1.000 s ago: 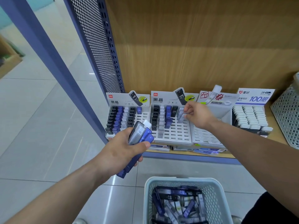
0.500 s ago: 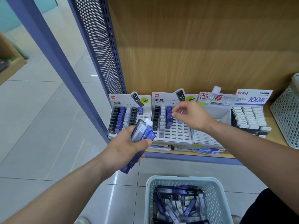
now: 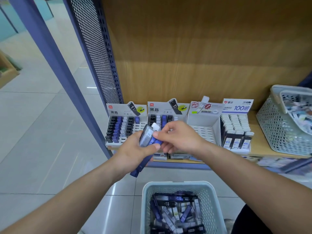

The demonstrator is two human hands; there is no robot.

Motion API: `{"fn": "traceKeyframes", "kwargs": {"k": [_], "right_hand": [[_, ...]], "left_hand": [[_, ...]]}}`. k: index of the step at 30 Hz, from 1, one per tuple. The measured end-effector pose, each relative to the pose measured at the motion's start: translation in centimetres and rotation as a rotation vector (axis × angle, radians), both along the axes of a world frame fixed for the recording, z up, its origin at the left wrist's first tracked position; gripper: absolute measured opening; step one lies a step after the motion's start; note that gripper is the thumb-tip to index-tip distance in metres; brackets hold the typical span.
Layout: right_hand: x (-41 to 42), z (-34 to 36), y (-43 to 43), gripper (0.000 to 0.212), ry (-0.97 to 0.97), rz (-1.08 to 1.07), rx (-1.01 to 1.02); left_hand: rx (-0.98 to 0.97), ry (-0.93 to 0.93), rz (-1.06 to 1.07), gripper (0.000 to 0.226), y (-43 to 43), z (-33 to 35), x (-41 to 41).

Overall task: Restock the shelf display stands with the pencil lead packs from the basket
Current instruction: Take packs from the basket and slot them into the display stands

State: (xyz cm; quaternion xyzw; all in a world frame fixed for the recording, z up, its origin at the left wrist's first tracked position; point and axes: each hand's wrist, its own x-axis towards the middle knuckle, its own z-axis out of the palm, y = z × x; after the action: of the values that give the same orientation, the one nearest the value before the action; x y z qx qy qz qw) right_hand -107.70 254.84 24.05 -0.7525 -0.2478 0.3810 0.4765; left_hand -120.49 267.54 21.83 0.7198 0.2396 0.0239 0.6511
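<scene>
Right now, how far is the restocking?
Done: leftmost stand and second stand partly filled. In hand: left hand holds a bundle of packs; right hand pinches a blue pack from it. Left: third stand has empty slots; basket holds many loose packs.

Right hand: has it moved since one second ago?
Yes. The right hand left the middle display stand and came down and left to the packs in the left hand, pinching one.

Wooden back panel (image 3: 185,56), perforated blue side panel (image 3: 94,48), glossy grey tiles (image 3: 42,132)
</scene>
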Motion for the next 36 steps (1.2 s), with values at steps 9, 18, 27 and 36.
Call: {"fn": "traceKeyframes", "kwargs": {"k": [9,18,27,36], "right_hand": [[1.6,-0.5,0.1,0.013,0.116,-0.071,0.025],[5.7,-1.4,0.4,0.018,0.095,-0.078,0.074],[11.3,-3.2,-1.1,0.013,-0.188,-0.044,-0.043],[14.7,-6.5,-1.7,0.017,-0.435,-0.006,-0.15]], "left_hand": [[-0.026,0.043,0.053,0.025,-0.1,-0.5,0.4],[-0.013,0.093,0.026,0.021,1.1,-1.5,0.9],[0.018,0.122,0.021,0.016,2.2,-2.4,0.8],[0.031,0.13,0.012,0.013,2.8,-2.8,0.7]]}}
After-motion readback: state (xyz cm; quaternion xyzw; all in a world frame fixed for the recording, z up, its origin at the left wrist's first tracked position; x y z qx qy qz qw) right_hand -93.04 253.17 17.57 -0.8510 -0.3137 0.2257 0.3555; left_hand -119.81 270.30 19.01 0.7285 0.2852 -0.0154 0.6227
